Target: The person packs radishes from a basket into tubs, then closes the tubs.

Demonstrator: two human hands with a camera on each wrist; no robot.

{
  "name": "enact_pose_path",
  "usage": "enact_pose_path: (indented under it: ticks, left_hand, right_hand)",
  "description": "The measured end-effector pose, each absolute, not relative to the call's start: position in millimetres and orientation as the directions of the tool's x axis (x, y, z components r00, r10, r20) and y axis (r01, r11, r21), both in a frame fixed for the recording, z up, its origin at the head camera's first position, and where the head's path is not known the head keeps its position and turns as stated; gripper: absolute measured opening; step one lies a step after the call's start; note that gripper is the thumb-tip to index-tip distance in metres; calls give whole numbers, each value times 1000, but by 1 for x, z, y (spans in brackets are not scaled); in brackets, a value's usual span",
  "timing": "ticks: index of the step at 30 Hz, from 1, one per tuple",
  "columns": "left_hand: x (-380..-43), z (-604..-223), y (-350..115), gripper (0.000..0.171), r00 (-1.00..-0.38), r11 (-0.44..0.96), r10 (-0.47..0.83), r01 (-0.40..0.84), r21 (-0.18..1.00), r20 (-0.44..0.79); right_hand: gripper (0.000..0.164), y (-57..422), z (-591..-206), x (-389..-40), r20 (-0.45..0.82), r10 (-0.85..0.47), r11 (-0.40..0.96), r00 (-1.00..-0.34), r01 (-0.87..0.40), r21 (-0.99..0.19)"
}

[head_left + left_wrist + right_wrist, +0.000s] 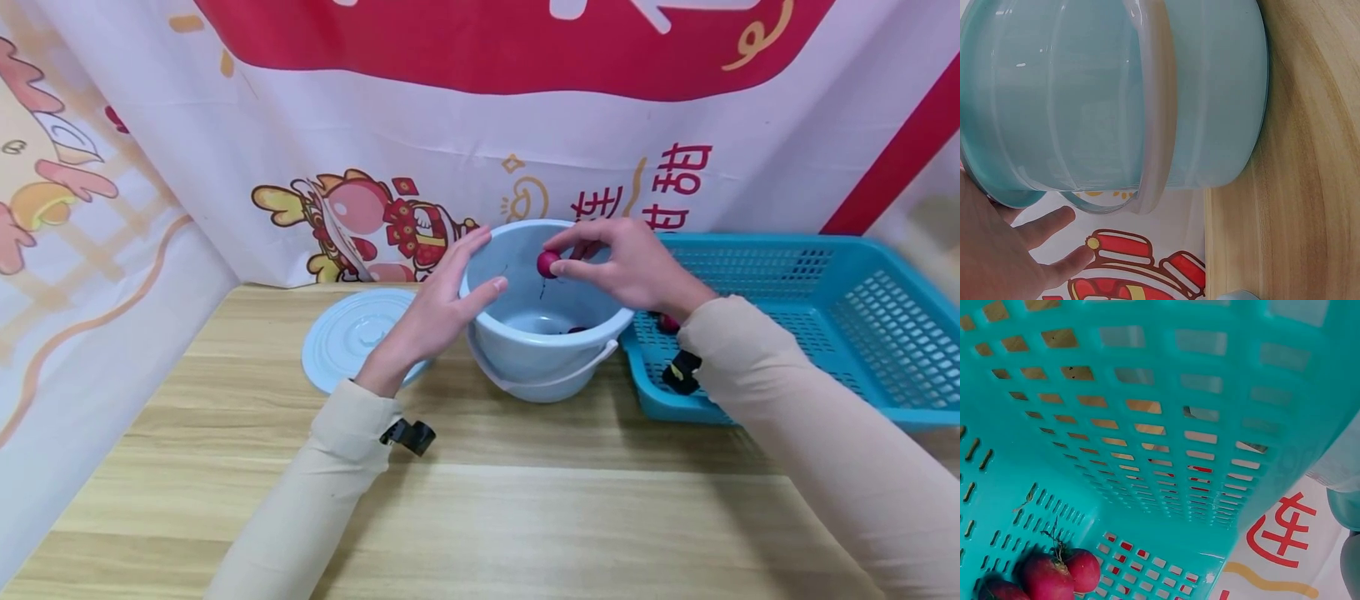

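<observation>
My right hand (626,262) pinches a red radish (548,263) between thumb and fingertips, inside the mouth of a light blue bucket (536,367). A thin root hangs down from the radish. Low in the bucket, another dark red piece (577,330) shows partly. On the bucket's left rim lies my left hand (442,304), its fingers extended along the outside and the thumb over the edge. The left wrist view has the same hand (1004,250) with spread fingers beside the bucket wall. Several radishes (1047,575) lie in the teal basket (1147,531).
A round light blue lid (337,333) lies on the wooden table (480,517), left of the bucket. The teal basket stands close on the bucket's right, under my right forearm. A printed cloth (420,125) hangs behind. The bucket's handle (600,357) hangs down in front.
</observation>
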State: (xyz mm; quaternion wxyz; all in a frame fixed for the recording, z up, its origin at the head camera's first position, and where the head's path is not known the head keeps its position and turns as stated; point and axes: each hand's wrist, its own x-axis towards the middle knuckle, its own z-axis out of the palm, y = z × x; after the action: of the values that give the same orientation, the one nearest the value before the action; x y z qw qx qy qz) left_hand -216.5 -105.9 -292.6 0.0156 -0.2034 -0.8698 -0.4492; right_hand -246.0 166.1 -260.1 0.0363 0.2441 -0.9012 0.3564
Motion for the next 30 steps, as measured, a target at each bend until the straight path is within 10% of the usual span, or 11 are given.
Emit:
enact_pose_path:
  ticks: [30]
  left_hand:
    - [-217, -292, -106, 78, -923, 510, 330, 350, 786, 198]
  right_hand:
    - [39, 166, -259, -249, 235, -451, 644, -861, -496, -583]
